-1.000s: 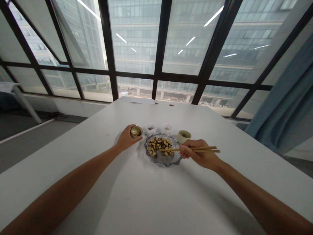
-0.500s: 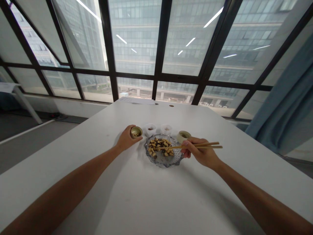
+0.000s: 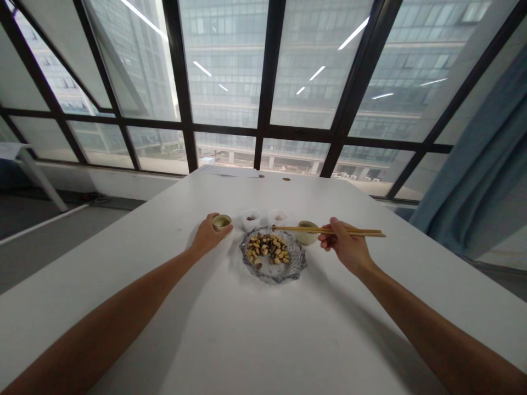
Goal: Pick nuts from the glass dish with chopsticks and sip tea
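My left hand (image 3: pixel 208 235) is wrapped round a small pale green cup (image 3: pixel 222 222) left of the plate. A pair of wooden chopsticks (image 3: pixel 354 232) lies level in the closed fingers of my right hand (image 3: pixel 346 244). Their tips are above the far rim of the glass plate (image 3: pixel 294 271), with a small dark piece at the end that looks pinched between them. On the plate rests a heap of pistachios (image 3: pixel 263 247) mixed with small dark seeds. Behind the chopsticks stands a second pale green cup (image 3: pixel 307 237).
Two small white bowls stand just beyond the plate: the left bowl (image 3: pixel 250 220) holds something dark, the right bowl (image 3: pixel 278 218) something pale. Paper (image 3: pixel 230 171) lies at the white table's far edge, near the windows. A blue curtain (image 3: pixel 473 159) hangs at the right.
The chopstick tips have risen from the heap to the plate's far rim, a small dark piece at their end. My left hand's cup, tilted before, now stands more upright.
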Demonstrator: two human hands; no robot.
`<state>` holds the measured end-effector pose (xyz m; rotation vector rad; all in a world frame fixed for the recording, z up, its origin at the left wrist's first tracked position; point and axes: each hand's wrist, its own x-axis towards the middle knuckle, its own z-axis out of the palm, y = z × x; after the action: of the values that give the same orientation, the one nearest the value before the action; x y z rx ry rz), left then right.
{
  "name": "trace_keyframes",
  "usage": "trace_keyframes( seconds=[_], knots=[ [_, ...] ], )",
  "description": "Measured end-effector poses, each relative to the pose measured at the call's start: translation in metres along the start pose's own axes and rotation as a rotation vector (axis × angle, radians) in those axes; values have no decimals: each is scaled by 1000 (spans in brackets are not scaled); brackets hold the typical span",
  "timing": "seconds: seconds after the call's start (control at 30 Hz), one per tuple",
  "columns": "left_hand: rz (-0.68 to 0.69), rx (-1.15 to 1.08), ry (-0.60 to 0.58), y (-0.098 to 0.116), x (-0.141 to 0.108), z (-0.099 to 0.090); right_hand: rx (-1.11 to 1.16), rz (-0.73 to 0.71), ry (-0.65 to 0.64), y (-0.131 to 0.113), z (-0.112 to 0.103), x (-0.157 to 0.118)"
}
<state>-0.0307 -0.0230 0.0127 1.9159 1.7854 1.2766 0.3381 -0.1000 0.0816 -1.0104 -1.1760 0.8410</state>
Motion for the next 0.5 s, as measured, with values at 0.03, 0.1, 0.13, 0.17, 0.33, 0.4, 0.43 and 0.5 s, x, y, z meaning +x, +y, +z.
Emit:
trace_keyframes(
  seconds=[0.03, 0.1, 0.13, 0.17, 0.33, 0.4, 0.43, 0.5],
  knots=[
    [7, 3, -2, 0, 2, -1, -56, -57, -15, -4, 0, -3],
    [38, 22, 14, 3, 6, -3, -215, -178, -73, -11, 0, -9],
    [67, 42, 24, 6, 8, -4, -299, -229, -110, -15, 1, -13],
    [108, 70, 30, 10, 11, -5, -369, -266, -146, -18, 1, -16],
    [345, 233, -60, 38, 25, 5, -336, -252, -201, -23, 12, -23],
    [386, 281, -117, 47, 31, 15, -264, -216, -181, -23, 15, -22],
    [400, 300, -148, 50, 35, 19, -240, -202, -170, -23, 16, -21],
    [410, 327, -217, 55, 43, 27, -205, -185, -147, -23, 16, -20]
  ],
)
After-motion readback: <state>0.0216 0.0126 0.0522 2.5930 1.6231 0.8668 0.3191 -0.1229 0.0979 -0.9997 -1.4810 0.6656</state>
